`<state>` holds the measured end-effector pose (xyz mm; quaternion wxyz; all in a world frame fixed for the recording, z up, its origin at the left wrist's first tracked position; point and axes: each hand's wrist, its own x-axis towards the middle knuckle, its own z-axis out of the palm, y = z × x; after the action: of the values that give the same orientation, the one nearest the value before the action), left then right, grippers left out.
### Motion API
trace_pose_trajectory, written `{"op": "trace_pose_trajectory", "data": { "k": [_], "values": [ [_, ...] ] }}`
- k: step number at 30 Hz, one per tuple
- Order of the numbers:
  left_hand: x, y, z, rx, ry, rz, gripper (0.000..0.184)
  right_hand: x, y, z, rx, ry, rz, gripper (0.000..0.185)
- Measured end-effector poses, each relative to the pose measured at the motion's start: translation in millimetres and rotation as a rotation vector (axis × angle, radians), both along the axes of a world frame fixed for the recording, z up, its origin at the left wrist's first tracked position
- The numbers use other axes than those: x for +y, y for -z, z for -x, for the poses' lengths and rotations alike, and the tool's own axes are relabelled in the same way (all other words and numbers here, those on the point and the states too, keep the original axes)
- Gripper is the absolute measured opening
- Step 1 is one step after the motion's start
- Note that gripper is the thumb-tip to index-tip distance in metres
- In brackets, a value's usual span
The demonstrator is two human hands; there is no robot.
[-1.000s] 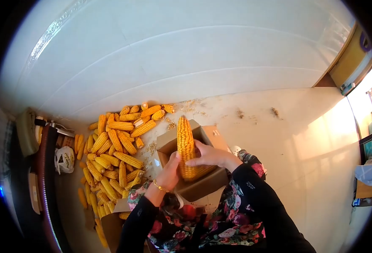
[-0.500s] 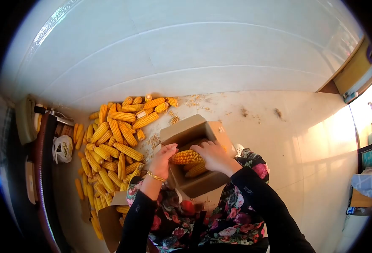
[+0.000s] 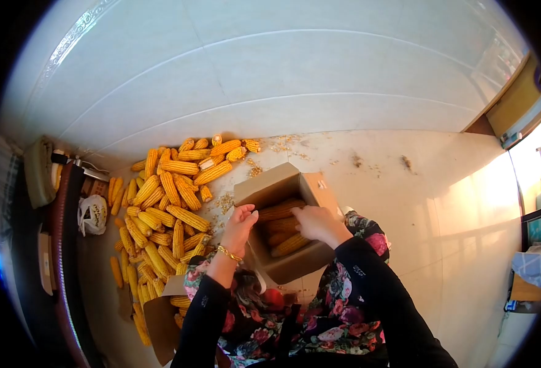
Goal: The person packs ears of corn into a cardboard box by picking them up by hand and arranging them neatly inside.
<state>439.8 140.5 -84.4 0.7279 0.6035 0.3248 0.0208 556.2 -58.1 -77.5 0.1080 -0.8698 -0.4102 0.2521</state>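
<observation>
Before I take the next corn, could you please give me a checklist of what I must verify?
1. Box open at the top: ok.
2. Corn in the box below the rim: ok.
3. Left hand without corn: ok, none visible in it.
4. Right hand free: cannot tell, its fingers are at the corn inside.
5. More corn in the pile: ok.
6. Floor beside the box without loose kernels: not ok.

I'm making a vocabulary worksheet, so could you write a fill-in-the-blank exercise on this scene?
The gold bracelet is on the person's ____ wrist.
The right hand reaches into an open cardboard ____.
The big heap of corn cobs lies on the ____.
Both sleeves are ____.

Missing words: left; box; floor; black.
</observation>
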Motion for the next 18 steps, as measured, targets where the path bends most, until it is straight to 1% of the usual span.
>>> {"op": "trace_pose_trajectory", "data": {
  "k": [1, 4, 6, 7, 9, 11, 13, 14, 15, 17, 18],
  "values": [
    [1, 3, 0, 0.0, 0.002, -0.001, 0.033, 1, -2, -1, 0.018, 0.013, 0.052, 0.042],
    [-3, 1, -2, 0.017, 0.038, -0.029, 0.031, 0, -6, -1, 0.01, 0.004, 0.082, 0.04],
    [-8, 5, -6, 0.045, 0.168, -0.105, 0.03, -1, -8, -3, 0.007, 0.011, 0.057, 0.04],
    [-10, 8, -7, 0.043, 0.171, -0.111, 0.03, -2, -9, -3, 0.004, 0.023, 0.033, 0.039],
    [-13, 15, -9, -0.005, 0.193, -0.275, 0.027, -2, -12, -6, -0.005, 0.046, 0.014, 0.039],
    [-1, 16, -6, -0.141, -0.035, -0.448, 0.027, -5, -15, -8, -0.017, 0.065, 0.001, 0.039],
    [19, -18, 18, -0.421, -0.35, -0.476, 0.031, -9, -14, -8, -0.037, 0.076, -0.027, 0.037],
    [24, -49, 40, -0.393, -0.435, -0.782, 0.031, -10, -13, -9, -0.035, 0.081, -0.029, 0.037],
    [31, -68, 65, -0.356, -0.517, -1.09, 0.032, -10, -9, -8, -0.03, 0.066, -0.047, 0.035],
    [56, -65, 122, -0.231, -0.71, -1.2, 0.034, -7, -8, -6, -0.022, 0.042, -0.078, 0.034],
    [70, -52, 158, -0.106, -0.716, -1.214, 0.036, -6, -11, -6, -0.006, 0.036, -0.055, 0.032]
  ]
}}
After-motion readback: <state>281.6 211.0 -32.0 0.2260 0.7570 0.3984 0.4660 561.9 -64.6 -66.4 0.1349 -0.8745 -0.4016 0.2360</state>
